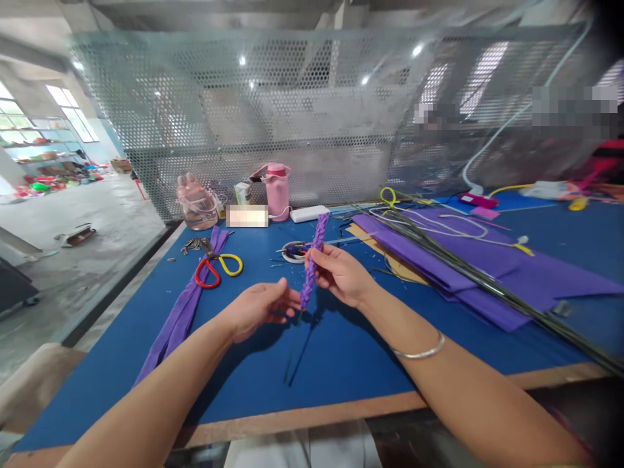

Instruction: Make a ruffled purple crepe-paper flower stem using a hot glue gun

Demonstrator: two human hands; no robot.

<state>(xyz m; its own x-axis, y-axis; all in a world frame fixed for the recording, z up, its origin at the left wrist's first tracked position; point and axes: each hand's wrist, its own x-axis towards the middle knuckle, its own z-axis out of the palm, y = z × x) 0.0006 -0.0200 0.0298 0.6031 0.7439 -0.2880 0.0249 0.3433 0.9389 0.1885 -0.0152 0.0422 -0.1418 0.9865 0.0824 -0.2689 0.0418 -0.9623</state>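
Note:
My right hand (338,273) is closed around the middle of a purple ruffled flower spike (308,291), held upright and slightly tilted above the table. A thin dark green stem (287,364) hangs from its lower end. Beside that lower end is my left hand (266,302), its thumb apart from its fingers. The fingertips reach the spike's edge; whether they touch it is hard to make out. Scissors (209,263) with one red and one yellow handle lie on the left, over long purple strips (178,318).
Purple sheets (439,260) lie on the right of the blue table (355,377), with long dark green wires (487,283) across them. A pink thermos (277,195), a clear jug (199,208) and a white power bank (309,213) stand along the back, before a perforated metal screen (292,117).

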